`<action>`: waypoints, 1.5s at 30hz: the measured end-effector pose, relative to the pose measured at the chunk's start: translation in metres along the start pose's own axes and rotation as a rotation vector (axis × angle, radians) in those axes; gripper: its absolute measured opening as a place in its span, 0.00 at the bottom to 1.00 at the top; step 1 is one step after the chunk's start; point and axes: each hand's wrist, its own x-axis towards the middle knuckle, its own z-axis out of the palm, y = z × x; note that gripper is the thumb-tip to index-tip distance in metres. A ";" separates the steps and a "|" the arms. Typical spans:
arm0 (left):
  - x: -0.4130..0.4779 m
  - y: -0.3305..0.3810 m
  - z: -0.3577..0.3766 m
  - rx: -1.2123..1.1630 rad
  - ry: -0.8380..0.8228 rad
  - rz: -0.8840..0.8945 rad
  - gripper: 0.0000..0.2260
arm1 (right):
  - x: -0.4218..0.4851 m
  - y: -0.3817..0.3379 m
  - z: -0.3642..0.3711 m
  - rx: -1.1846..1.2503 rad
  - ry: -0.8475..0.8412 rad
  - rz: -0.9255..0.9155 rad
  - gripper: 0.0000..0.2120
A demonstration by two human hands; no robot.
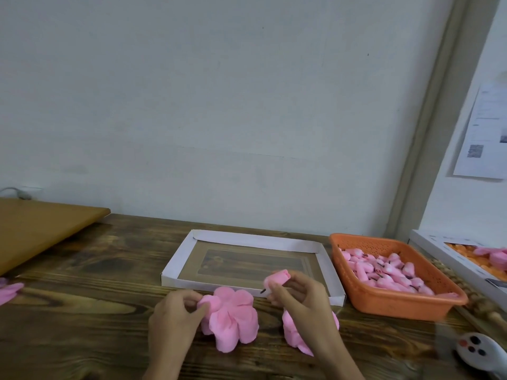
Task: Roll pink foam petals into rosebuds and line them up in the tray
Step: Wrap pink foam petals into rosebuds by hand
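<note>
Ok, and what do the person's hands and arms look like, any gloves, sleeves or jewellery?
The left hand and right hand are bare: no gloves, no ring on the fingers that show. The left forearm and right forearm are uncovered down to the lower frame edge, with no sleeve, watch or bracelet in view.

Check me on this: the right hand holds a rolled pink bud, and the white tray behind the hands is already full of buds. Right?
Not quite. In the head view the white tray holds no buds; its bare bottom shows. The pink buds are piled in the orange basket to its right. The right hand does hold a rolled pink bud.
</note>
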 end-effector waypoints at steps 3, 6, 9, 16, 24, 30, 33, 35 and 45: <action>-0.003 0.006 0.002 -0.010 0.075 0.020 0.03 | -0.001 0.000 -0.001 0.015 -0.009 -0.005 0.04; -0.006 0.013 0.003 0.006 0.112 0.071 0.03 | -0.001 0.001 -0.002 0.006 -0.010 -0.002 0.04; -0.007 0.018 0.005 -0.059 0.084 0.114 0.04 | 0.000 0.003 -0.001 0.015 -0.024 0.000 0.04; -0.007 0.032 0.011 -0.528 -0.079 -0.047 0.04 | 0.002 -0.003 0.006 0.110 -0.093 0.010 0.03; -0.015 0.038 0.017 -0.720 -0.152 -0.144 0.05 | 0.002 -0.006 0.019 0.149 -0.132 0.002 0.06; -0.021 0.048 0.010 -0.810 -0.220 -0.189 0.10 | -0.002 -0.006 0.020 0.207 -0.152 -0.033 0.05; -0.028 0.051 0.006 -0.870 -0.239 -0.177 0.08 | -0.003 -0.005 0.019 0.221 -0.131 -0.041 0.05; -0.030 0.055 0.005 -0.867 -0.223 -0.154 0.08 | -0.003 -0.005 0.017 0.214 -0.144 -0.040 0.06; -0.031 0.062 -0.001 -0.838 -0.155 -0.161 0.10 | -0.007 -0.006 0.015 0.159 -0.178 -0.107 0.05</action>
